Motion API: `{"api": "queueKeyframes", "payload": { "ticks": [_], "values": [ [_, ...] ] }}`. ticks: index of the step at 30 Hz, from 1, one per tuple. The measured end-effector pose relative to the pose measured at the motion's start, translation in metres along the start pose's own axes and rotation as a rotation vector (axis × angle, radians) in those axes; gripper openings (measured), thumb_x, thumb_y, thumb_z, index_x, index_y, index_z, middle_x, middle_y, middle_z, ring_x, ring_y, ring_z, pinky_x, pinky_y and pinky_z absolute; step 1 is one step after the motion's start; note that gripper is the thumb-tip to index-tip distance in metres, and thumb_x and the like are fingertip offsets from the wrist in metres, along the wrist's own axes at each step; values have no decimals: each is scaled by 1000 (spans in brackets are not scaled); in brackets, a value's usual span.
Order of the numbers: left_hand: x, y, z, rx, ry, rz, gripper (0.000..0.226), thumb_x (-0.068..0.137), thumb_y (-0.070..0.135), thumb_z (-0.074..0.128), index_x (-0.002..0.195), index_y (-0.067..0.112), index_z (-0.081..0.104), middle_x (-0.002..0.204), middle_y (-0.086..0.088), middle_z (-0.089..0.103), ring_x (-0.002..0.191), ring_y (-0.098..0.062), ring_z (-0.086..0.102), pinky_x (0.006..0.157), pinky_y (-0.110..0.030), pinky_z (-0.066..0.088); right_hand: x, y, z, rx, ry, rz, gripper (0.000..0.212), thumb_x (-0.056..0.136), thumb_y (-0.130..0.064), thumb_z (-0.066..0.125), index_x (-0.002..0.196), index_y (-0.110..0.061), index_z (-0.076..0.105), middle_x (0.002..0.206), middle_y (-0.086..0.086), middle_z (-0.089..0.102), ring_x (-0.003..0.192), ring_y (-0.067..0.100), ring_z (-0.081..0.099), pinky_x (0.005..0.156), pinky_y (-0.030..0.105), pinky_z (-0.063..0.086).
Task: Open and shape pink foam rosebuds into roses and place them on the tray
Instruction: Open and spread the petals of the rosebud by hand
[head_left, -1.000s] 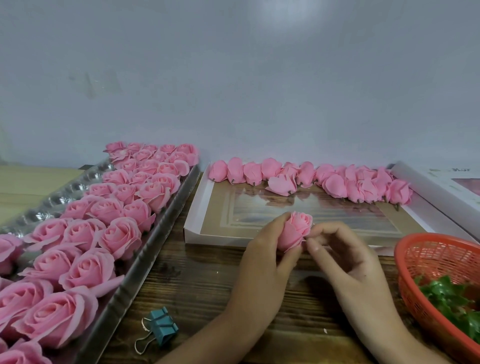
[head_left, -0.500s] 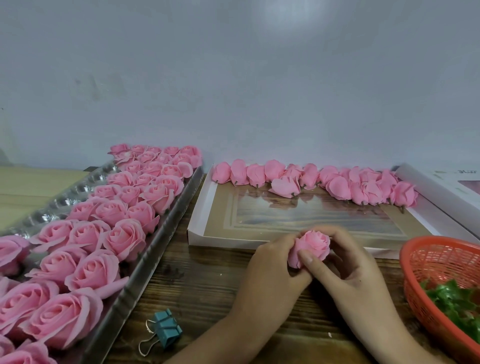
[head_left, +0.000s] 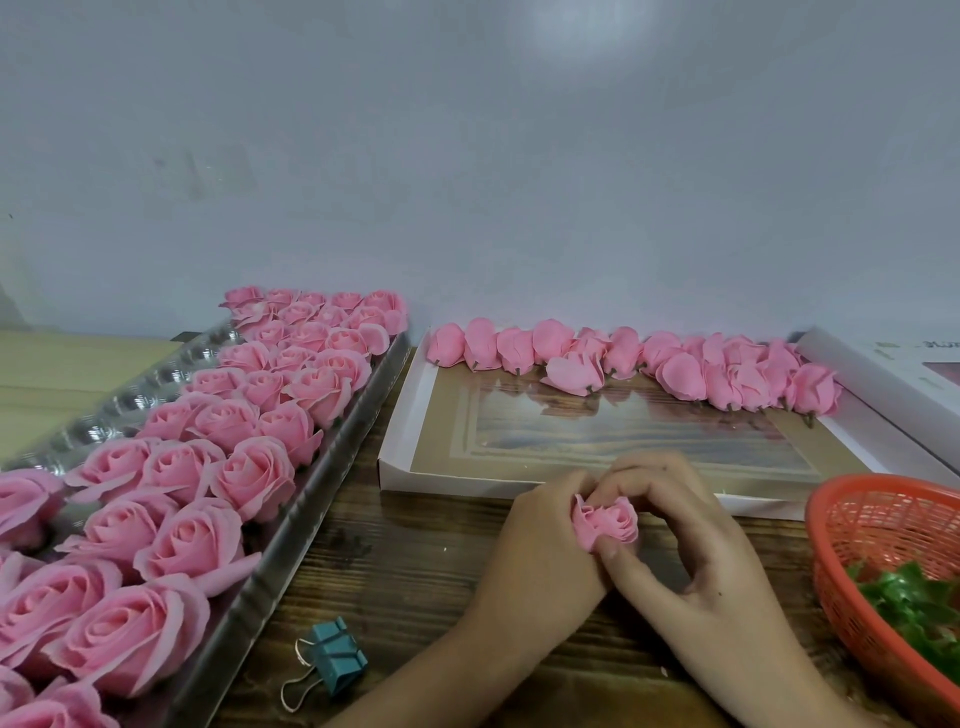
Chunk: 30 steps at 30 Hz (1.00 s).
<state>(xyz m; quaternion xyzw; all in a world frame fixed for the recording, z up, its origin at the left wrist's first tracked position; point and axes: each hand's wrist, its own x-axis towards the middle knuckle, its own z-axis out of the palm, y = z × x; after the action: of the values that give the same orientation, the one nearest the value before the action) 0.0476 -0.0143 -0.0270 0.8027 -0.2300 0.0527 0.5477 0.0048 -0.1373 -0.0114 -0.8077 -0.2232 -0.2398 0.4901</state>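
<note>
A pink foam rosebud (head_left: 607, 521) sits between both hands above the wooden table, its petals partly spread. My left hand (head_left: 540, 540) grips it from the left. My right hand (head_left: 685, 540) curls over it, thumb pressing under the petals. A silver tray (head_left: 291, 525) on the left carries several opened pink roses (head_left: 249, 475) in rows. A row of closed pink rosebuds (head_left: 623, 358) lies along the far edge of a shallow white box (head_left: 395, 467).
An orange mesh basket (head_left: 852, 519) with green leaves (head_left: 914, 608) stands at the right edge. A teal binder clip (head_left: 335, 657) lies on the wood near the tray's front. A white box lid (head_left: 883, 364) rests at the far right. A grey wall closes the back.
Both hands came lower and closer around the rosebud. The bud turned to face up and its outer petals are more spread than a second ago.
</note>
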Motion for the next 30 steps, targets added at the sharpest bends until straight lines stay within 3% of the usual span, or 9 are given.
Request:
{"api": "queueKeyframes", "payload": {
  "ticks": [4, 8, 10, 15, 21, 24, 27, 30],
  "values": [
    [-1, -3, 2, 1, 56, -15, 12, 73, 23, 70, 83, 25, 64, 77, 9, 69, 73, -3, 64, 65, -22, 53, -3, 2, 2, 2, 33, 55, 25, 77, -10, 69, 100, -20, 62, 100, -4, 62, 95, 19, 62, 81, 24, 48],
    [-3, -6, 2, 112, 99, 10, 11, 75, 30, 67, 82, 26, 60, 73, 10, 66, 68, -5, 62, 62, -32, 53, -4, 2, 4, 21, 72, 153, 33, 73, -35, 77, 101, -28, 61, 97, -4, 65, 93, 17, 63, 79, 20, 47],
    [-4, -6, 3, 143, 91, 7, 9, 75, 29, 64, 81, 27, 58, 73, 11, 64, 68, -4, 60, 62, -33, 52, -3, 1, 4, 22, 70, 171, 32, 72, -45, 71, 97, -27, 63, 94, -6, 65, 91, 15, 63, 77, 19, 47],
    [-1, -2, 4, 80, 50, -16, 8, 70, 27, 62, 72, 26, 54, 66, 14, 60, 64, -1, 56, 60, -27, 50, 0, 2, 3, -26, 30, 60, 18, 81, -38, 68, 89, -22, 66, 94, -8, 63, 91, 11, 61, 78, 13, 43],
    [1, 2, -1, -89, -80, -5, 16, 70, 29, 68, 67, 17, 57, 61, 6, 55, 61, -6, 52, 59, -27, 45, 1, 5, 1, 62, 30, 47, 13, 81, -31, 68, 89, -21, 70, 94, -10, 66, 92, 12, 63, 80, 14, 45],
    [1, 2, 0, -60, -69, 16, 14, 70, 28, 67, 67, 17, 59, 62, 2, 58, 62, -2, 53, 58, -28, 46, 0, 4, 2, 59, 41, 34, 16, 81, -35, 75, 90, -24, 69, 94, -9, 67, 91, 12, 64, 79, 16, 46],
    [-1, 0, 1, 71, -13, 79, 18, 74, 24, 61, 63, 36, 53, 61, 19, 57, 61, 4, 53, 56, -16, 42, -2, 4, 3, 58, 66, 93, 22, 76, -43, 71, 93, -30, 65, 93, -4, 66, 90, 16, 63, 78, 19, 47],
    [-3, -3, 3, 188, 15, 96, 9, 72, 40, 46, 63, 39, 46, 60, 18, 51, 62, 0, 50, 57, -22, 43, -2, 4, 4, 36, 54, 83, 18, 77, -43, 69, 89, -30, 63, 90, -4, 62, 88, 15, 61, 77, 18, 45]
  ]
}}
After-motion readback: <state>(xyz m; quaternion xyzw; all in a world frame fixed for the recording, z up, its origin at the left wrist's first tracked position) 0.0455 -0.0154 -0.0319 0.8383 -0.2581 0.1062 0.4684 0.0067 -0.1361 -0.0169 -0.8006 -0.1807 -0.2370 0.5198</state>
